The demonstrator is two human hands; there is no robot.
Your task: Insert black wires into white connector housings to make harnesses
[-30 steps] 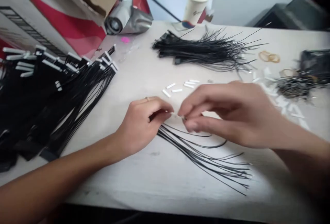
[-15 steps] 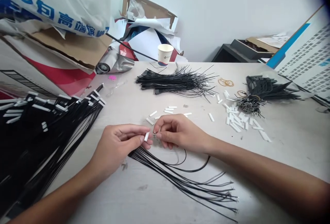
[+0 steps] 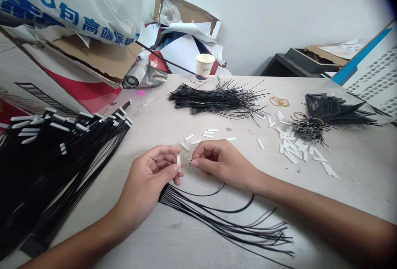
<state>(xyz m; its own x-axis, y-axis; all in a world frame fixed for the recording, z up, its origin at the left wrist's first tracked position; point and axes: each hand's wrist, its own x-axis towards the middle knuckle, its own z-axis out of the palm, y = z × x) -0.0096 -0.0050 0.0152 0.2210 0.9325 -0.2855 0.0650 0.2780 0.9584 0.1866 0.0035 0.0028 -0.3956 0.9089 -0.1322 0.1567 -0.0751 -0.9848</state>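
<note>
Between the thumb and fingers of my left hand (image 3: 158,165) is a small white plastic connector housing (image 3: 178,163), held upright. My right hand (image 3: 217,159) pinches the end of a black wire, whose small metal terminal (image 3: 190,160) points left at the housing, a short gap away. A black multi-wire cable (image 3: 211,215) lies on the table below my hands, its flat end under my left hand and its loose wire ends fanned to the right. One or two of its wires curve up toward my right hand. Several loose white housings (image 3: 207,133) lie just beyond my fingers.
A heap of white housings (image 3: 291,147) lies at the right beside bundled black wires (image 3: 313,130). More black cables (image 3: 214,99) and a paper cup (image 3: 204,66) stand at the back. Finished-looking cables with white ends (image 3: 62,170) fill the left, beside a cardboard box (image 3: 71,79).
The view has shifted, so the scene sits slightly further right. My left hand has turned the white housing more upright, and the terminal in my right hand now shows more plainly.
</note>
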